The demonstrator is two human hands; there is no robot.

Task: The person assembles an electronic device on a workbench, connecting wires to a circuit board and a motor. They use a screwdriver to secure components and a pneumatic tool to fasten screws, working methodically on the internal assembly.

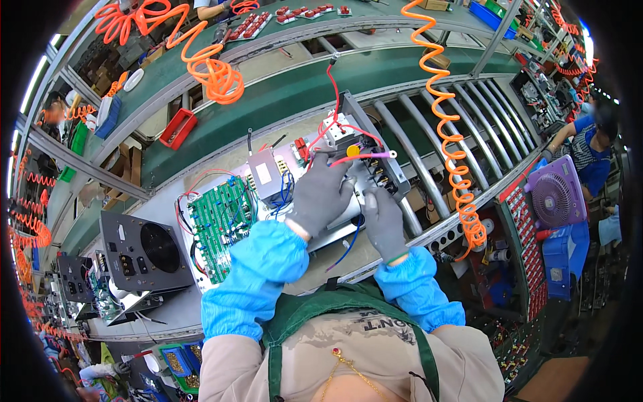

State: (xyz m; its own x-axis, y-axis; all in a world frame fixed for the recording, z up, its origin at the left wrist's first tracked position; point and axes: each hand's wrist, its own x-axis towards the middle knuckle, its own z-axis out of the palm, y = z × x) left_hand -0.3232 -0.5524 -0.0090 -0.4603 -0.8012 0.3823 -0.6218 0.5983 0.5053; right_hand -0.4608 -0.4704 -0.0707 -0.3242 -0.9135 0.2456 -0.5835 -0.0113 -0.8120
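Observation:
A metal-chassis electrical unit lies before me, with a grey end panel [398, 171], a green circuit board [220, 211] and a grey boxed transformer [268, 175]. My left hand [321, 194], in a grey glove, reaches over the wiring with its fingers bent in beside a red cable [362, 158]. Close by on the right, my gloved right hand [384, 218] has thumb and fingers drawn together at the inner side of the end panel. Whatever the fingertips hold is too small or covered. A blue wire [349, 249] hangs below the hands.
Metal rollers [418, 157] run off to the right. Orange coiled air hoses [455, 161] hang over the line. More units, one with a black fan [159, 248], stand at left. A red bin [178, 128] sits beyond; a purple fan [554, 194] and another person [589, 151] are at right.

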